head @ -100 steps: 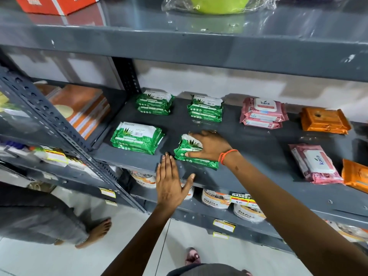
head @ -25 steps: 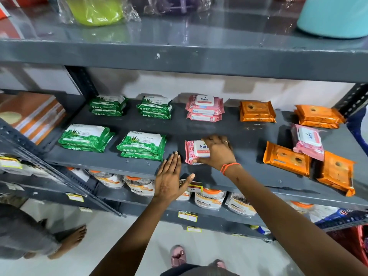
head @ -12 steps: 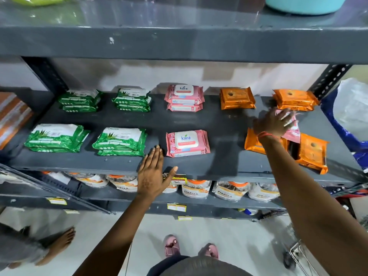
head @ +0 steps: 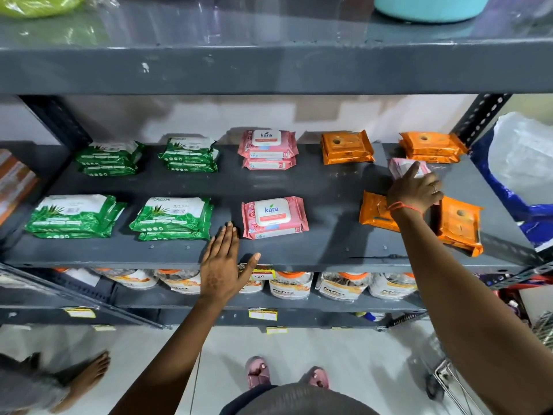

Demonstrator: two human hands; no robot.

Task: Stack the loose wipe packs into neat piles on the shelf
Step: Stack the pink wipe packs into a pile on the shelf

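Observation:
On the grey shelf (head: 329, 187), my right hand (head: 414, 190) grips a loose pink wipe pack (head: 402, 167) at the right, lifted and tilted above two loose orange packs (head: 375, 211) (head: 459, 226). A single pink pack (head: 273, 217) lies flat at front centre, with a pink pile (head: 267, 148) behind it. Green piles sit at the left, front (head: 74, 215) (head: 175, 218) and back (head: 109, 157) (head: 190, 154). Orange piles (head: 347, 146) (head: 432, 146) stand at back right. My left hand (head: 223, 265) rests flat on the shelf's front edge, fingers spread.
An upper shelf (head: 269, 67) overhangs closely, holding a teal tub (head: 431, 7). Jars (head: 293, 284) line the shelf below. A perforated upright (head: 478, 115) and a blue-white sack (head: 520, 175) bound the right side. Another person's bare foot (head: 89, 369) is on the floor at left.
My right hand left the pink pack at front centre, reached right and took hold of the loose pink pack among the orange ones. My left hand stayed on the shelf edge.

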